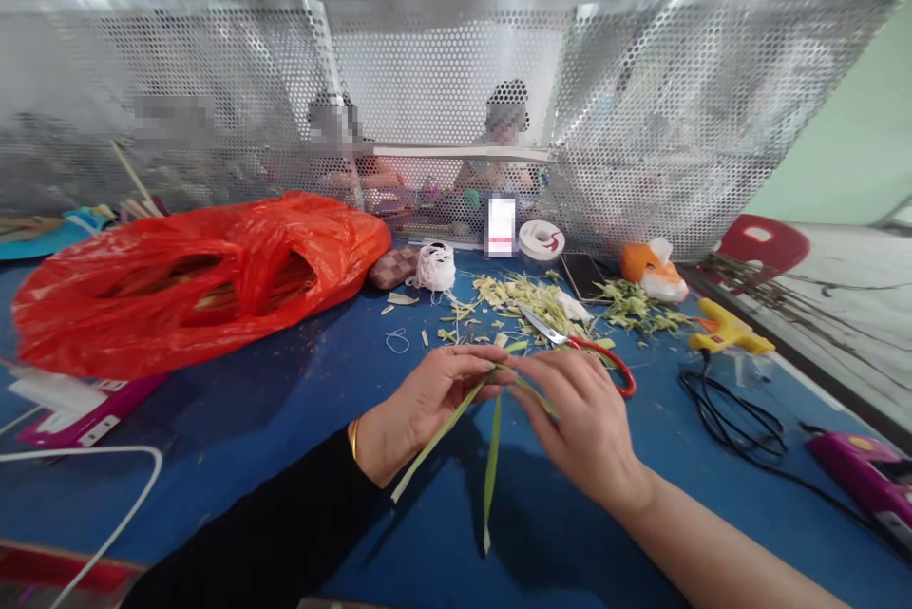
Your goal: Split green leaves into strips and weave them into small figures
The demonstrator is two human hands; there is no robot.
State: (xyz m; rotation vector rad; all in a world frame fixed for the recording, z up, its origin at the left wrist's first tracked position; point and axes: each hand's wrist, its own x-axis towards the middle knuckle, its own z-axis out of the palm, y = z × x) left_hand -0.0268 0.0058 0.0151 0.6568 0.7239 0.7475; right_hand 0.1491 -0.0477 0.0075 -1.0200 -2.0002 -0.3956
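Several green leaf strips cross between my two hands above the blue table; two long ends hang down toward me. My left hand, with a gold bangle at its wrist, pinches the strips where they meet. My right hand has its fingers closed on the strips from the other side, close to the left fingertips. Just beyond the hands lie red-handled scissors with open blades, resting on pale green leaf scraps. The exact crossing of the strips is partly hidden by my fingers.
A red plastic bag fills the left side. White string, a tape roll, a phone and orange tissues stand farther back. A yellow glue gun with black cable is right. People sit behind a perforated screen.
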